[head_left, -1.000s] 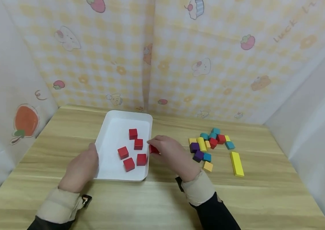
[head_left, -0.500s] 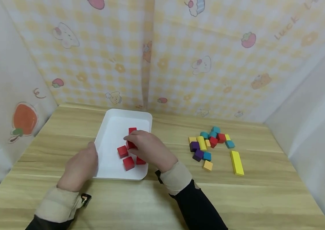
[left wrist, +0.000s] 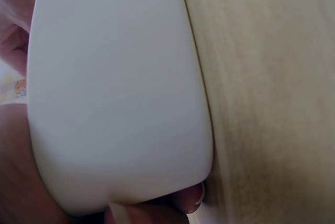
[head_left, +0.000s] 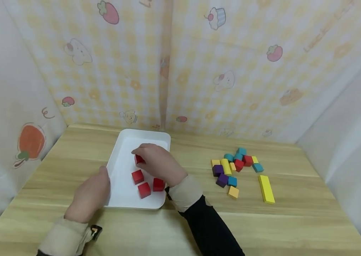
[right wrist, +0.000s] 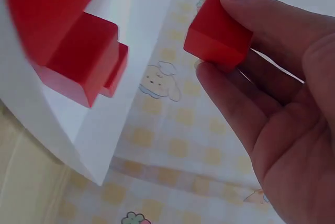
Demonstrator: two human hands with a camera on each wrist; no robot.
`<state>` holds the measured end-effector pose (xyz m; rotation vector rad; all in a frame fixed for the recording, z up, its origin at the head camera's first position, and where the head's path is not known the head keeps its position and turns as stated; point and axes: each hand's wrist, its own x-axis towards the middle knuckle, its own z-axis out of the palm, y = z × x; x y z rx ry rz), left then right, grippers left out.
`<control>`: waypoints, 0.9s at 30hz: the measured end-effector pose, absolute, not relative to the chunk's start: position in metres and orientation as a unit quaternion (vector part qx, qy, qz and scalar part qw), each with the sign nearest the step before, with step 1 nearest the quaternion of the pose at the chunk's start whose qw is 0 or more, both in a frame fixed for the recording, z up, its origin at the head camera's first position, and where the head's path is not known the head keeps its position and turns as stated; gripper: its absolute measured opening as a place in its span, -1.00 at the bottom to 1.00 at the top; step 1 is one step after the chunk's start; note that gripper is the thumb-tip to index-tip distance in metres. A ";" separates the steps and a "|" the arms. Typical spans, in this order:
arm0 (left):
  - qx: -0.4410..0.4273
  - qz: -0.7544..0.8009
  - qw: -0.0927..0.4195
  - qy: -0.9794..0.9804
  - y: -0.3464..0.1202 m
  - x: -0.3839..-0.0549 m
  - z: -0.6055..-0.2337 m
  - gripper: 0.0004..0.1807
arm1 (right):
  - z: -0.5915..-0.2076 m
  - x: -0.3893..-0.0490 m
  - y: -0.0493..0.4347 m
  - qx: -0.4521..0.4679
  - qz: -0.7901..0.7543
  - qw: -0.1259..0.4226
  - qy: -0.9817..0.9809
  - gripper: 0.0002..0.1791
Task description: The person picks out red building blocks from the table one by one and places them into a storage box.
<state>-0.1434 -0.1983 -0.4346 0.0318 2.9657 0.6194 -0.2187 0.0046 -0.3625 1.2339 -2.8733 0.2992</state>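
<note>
Over the white tray (head_left: 145, 204), my right hand (head_left: 161, 164) pinches a red cube (right wrist: 219, 34) between thumb and fingertip. In the head view that cube partly shows below the fingers. Several red cubes (head_left: 144, 190) lie on the tray floor beneath, some hidden by the right hand and wrist. My left hand (head_left: 91, 193) grips the tray's left side near its front corner. The left wrist view shows the tray's outer wall (left wrist: 115, 88) with fingertips (left wrist: 188, 198) at its edge.
Right of the tray lies a loose group of blocks: purple cubes (head_left: 222, 180), a yellow cylinder (head_left: 226, 167), red cubes (head_left: 248, 160), blue pieces (head_left: 232, 181) and an orange cube (head_left: 233, 192). A long yellow block (head_left: 266, 189) sits farther right. Printed cloth (head_left: 199, 71) backs the wooden table (head_left: 199, 231).
My right hand has carried the red cube from the tray's right rim leftward over the tray. My left hand keeps its grip on the tray side. The camera view shifts slightly.
</note>
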 end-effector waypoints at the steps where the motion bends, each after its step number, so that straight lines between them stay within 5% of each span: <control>1: 0.009 0.207 0.054 0.977 -0.199 -0.142 -0.435 -0.89 | -0.364 -0.219 0.002 0.393 0.094 0.000 -0.915 -0.67; 17: 0.002 0.204 0.049 0.978 -0.193 -0.141 -0.433 -0.91 | -0.374 -0.227 -0.028 0.406 0.050 -0.015 -0.912 -0.88; 27: -0.011 0.205 0.064 0.977 -0.194 -0.140 -0.431 -0.91 | -0.379 -0.232 -0.031 0.394 0.061 -0.060 -0.915 -0.79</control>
